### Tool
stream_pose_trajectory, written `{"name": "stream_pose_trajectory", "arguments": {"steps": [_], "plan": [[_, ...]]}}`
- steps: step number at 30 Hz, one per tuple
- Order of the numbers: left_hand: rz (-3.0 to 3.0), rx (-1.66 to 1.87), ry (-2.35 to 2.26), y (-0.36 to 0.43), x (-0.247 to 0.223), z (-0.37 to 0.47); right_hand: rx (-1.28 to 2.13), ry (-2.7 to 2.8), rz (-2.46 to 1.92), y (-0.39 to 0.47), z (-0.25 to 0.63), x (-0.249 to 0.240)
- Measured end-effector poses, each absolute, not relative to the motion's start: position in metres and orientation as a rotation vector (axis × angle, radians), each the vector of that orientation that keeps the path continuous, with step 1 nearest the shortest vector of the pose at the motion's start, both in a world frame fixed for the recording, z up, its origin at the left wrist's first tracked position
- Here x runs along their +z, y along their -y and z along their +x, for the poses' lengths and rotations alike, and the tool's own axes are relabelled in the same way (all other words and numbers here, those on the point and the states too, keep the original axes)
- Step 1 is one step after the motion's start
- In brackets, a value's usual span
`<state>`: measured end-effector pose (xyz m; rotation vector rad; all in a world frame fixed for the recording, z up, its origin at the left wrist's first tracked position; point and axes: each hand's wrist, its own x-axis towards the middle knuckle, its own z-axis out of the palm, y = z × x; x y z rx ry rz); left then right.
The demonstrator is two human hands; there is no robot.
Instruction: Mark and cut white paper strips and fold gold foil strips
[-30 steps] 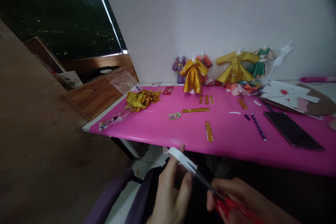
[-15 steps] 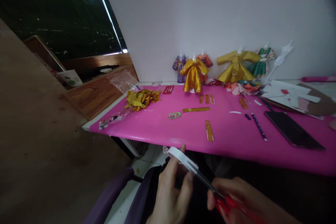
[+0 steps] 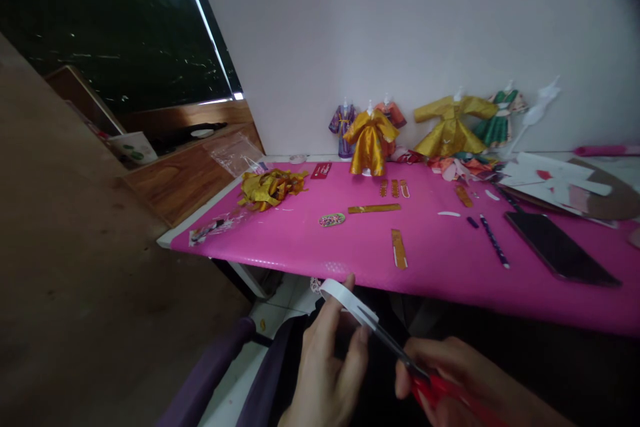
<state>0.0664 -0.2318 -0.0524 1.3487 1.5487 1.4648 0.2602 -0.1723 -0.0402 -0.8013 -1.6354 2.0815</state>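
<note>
The left hand (image 3: 325,363) grips a curved white strip (image 3: 343,294) between its thumb and fingers, in front of the near edge of the table (image 3: 285,243) and above the person's lap. The right hand (image 3: 440,360) is closed around the red handles of the scissors (image 3: 393,344), whose dark blades reach to the lower end of the strip. I cannot tell how far these blades are open. On the pink table cover, a short gold piece (image 3: 399,249) with white edges lies nearest to the hands. Behind it there is a long gold strip (image 3: 374,208), with an oval patterned piece (image 3: 332,219) just beside.
</note>
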Motion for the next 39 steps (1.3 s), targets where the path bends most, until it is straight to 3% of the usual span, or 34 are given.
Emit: {"name": "stream_pose_trajectory", "arguments": {"steps": [22,29,35,39], "plan": [[1.384,1.432,-1.593,0.232,-0.049,0.065,2.117,1.912,-0.669,0.156,0.259,-0.027],[1.38,1.427,-1.59,0.233,-0.051,0.064,2.084,1.69,-0.819,0.169,0.259,-0.029],[1.396,1.43,-1.597,0.233,-0.049,0.064,2.124,1.925,-0.628,0.157,0.26,-0.029],[1.42,1.423,-1.611,0.233,-0.048,0.063,2.103,1.786,-0.711,0.161,0.261,-0.031]]}}
